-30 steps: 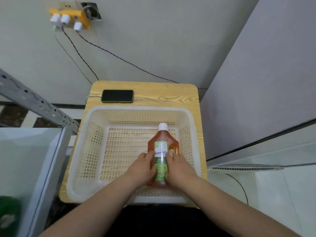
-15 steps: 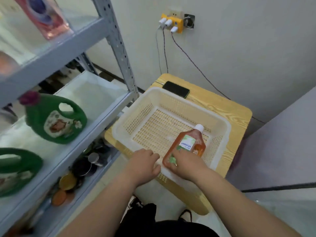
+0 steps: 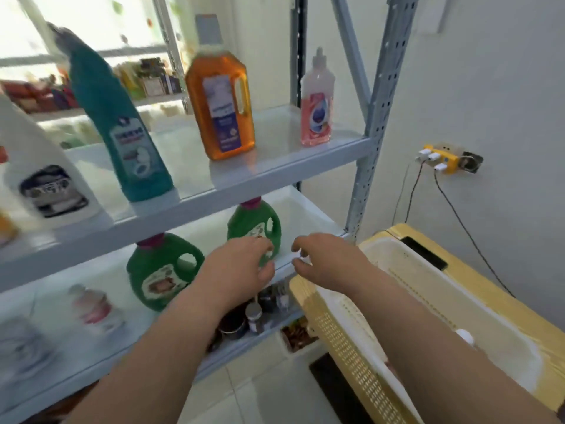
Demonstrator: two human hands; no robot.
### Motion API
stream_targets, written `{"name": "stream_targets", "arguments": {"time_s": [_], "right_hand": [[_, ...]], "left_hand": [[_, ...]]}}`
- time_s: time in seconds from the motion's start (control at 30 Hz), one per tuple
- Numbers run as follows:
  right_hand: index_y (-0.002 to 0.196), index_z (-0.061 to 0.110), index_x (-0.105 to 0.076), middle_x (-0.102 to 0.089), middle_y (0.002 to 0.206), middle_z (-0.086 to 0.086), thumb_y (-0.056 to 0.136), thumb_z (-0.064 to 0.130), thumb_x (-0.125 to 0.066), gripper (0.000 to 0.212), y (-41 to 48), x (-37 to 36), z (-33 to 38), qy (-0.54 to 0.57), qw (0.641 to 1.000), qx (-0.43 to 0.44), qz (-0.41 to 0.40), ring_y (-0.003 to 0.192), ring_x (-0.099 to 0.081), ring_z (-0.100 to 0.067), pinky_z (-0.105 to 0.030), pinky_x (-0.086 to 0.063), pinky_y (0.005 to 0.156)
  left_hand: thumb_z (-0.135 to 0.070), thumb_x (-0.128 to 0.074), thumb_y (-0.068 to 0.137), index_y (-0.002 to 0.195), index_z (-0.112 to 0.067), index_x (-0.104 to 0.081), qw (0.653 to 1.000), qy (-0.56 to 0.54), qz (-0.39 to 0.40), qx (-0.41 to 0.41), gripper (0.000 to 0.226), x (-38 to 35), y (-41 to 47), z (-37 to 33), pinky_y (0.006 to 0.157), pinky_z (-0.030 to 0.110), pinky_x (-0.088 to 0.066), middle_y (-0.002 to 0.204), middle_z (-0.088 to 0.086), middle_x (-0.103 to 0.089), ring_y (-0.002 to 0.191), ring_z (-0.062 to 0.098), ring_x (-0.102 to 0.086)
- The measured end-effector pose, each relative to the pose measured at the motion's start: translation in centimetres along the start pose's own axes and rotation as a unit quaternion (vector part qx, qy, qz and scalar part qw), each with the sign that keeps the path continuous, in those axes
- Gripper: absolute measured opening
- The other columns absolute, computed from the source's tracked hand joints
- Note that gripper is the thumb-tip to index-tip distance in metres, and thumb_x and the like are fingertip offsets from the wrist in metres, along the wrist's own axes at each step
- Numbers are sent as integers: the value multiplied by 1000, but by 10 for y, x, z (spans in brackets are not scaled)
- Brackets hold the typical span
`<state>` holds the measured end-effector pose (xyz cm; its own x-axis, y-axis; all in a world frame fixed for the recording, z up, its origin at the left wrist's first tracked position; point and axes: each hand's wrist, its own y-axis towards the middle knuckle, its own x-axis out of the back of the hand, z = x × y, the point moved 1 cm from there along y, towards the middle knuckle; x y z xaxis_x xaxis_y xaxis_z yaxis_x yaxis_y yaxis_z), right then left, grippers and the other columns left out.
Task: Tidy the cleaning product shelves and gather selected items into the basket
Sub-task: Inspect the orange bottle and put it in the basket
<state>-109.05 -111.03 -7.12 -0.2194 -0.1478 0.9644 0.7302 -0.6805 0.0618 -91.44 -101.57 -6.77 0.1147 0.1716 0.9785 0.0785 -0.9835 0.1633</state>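
Observation:
My left hand [image 3: 241, 270] and my right hand [image 3: 324, 264] are both empty with fingers apart, held in front of the lower shelf. Right behind my left hand stands a green jug [image 3: 253, 224]; a second green jug [image 3: 162, 267] is to its left. The upper shelf [image 3: 275, 169] carries a white bottle [image 3: 39, 175], a teal bottle [image 3: 122, 130], a large amber bottle [image 3: 220, 102] and a pink bottle [image 3: 316, 102]. The white basket [image 3: 360, 325] sits on a wooden stool [image 3: 504, 304] at the right; only the white cap [image 3: 464, 336] of the bottle inside shows beside my right forearm.
A grey metal shelf post [image 3: 373, 117] stands between shelves and stool. A black phone [image 3: 425, 252] lies on the stool behind the basket. A yellow wall socket [image 3: 440, 160] trails cables down the wall. Small jars [image 3: 253, 316] crowd the bottom shelf. A blurred pink-white bottle [image 3: 91, 307] lies lower left.
Both hands let go of the small amber bottle, left it in the basket, and moved left toward the lower shelf. My view swung from the basket up to the shelves.

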Motion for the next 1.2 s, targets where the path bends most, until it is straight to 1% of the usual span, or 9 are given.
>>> {"name": "stream_targets", "arguments": {"time_s": [0.17,0.27,0.4,0.57,0.73,0.83,0.9,1.0,1.2], "right_hand": [[110,20,-68,-69,106,-1,99,36,-56,23,51,31,46,2,996,33,-78,94,-63,-21,-35,-47,75],[104,21,-70,-71,102,0,96,36,-59,20,78,45,53,29,993,27,-108,92,-64,-21,-40,-54,80],[111,23,-69,-67,109,-2,97,36,-56,23,128,59,38,5,994,19,-110,100,-61,-23,-41,-53,87],[107,23,-69,-60,96,2,97,36,-56,21,194,70,7,-6,989,21,-147,92,-59,-21,-31,-42,72],[117,26,-64,-57,103,5,97,50,-49,35,245,64,-11,6,996,6,-83,92,-57,-17,-33,-45,72],[104,28,-65,-57,93,7,92,56,-44,37,254,51,-22,41,993,17,-113,85,-57,-16,-30,-40,60],[103,28,-65,-57,94,7,90,56,-44,37,257,48,-25,42,990,26,-133,82,-54,-15,-28,-34,57],[103,26,-65,-59,97,3,92,53,-44,37,259,47,-27,45,989,41,-131,85,-54,-18,-33,-39,63],[101,21,-65,-60,95,2,97,48,-44,35,248,47,-27,48,985,46,-157,84,-53,-18,-34,-39,67]], "left_hand": [[-43,-54,96,126,-33,-61,994,-45,-96,34,33,47,2,50,84,35,-48,121,-7,-66,111,18,-60],[-42,-55,96,132,-33,-56,986,-114,-103,61,37,56,15,63,85,31,-44,128,-8,-61,113,12,-58],[-36,-61,94,144,-29,-44,965,-202,-140,93,53,63,50,63,102,36,-44,141,-3,-49,127,18,-51],[-45,-70,83,150,-34,-23,907,-311,-227,172,82,71,108,67,104,38,-44,144,-7,-32,131,19,-44],[-41,-85,78,153,-27,-17,827,-378,-288,300,102,77,170,98,94,33,-40,155,8,-30,139,26,-42],[-43,-88,75,153,-24,-22,811,-414,-253,328,104,79,197,118,103,41,-48,154,7,-45,134,29,-52],[-41,-89,74,149,-21,-37,812,-421,-238,327,93,80,208,127,103,47,-52,143,5,-58,127,28,-59],[-42,-90,72,142,-23,-54,826,-405,-232,316,81,79,215,128,102,43,-53,136,2,-66,122,26,-63],[-46,-89,72,139,-28,-57,805,-421,-271,318,76,67,211,113,105,49,-52,134,-1,-68,119,24,-64]]}}
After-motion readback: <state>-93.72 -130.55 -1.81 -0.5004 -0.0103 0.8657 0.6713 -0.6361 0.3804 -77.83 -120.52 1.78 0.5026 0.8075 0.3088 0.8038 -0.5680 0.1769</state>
